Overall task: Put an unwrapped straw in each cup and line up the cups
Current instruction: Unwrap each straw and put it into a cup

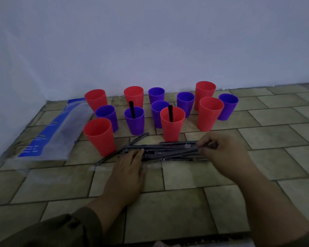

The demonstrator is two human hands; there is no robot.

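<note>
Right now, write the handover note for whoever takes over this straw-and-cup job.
Left hand: rests flat on the pile of wrapped straws on the tiled floor.
Right hand: pinches a wrapped straw at the pile's right end.
Done: black straws stand in one purple cup and one red cup.
Left: the other ten cups show no straw; all twelve are clustered, not lined up.

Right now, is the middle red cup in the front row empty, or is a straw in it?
A straw is in it: a black straw stands in the red cup, its tip above the rim.
</note>
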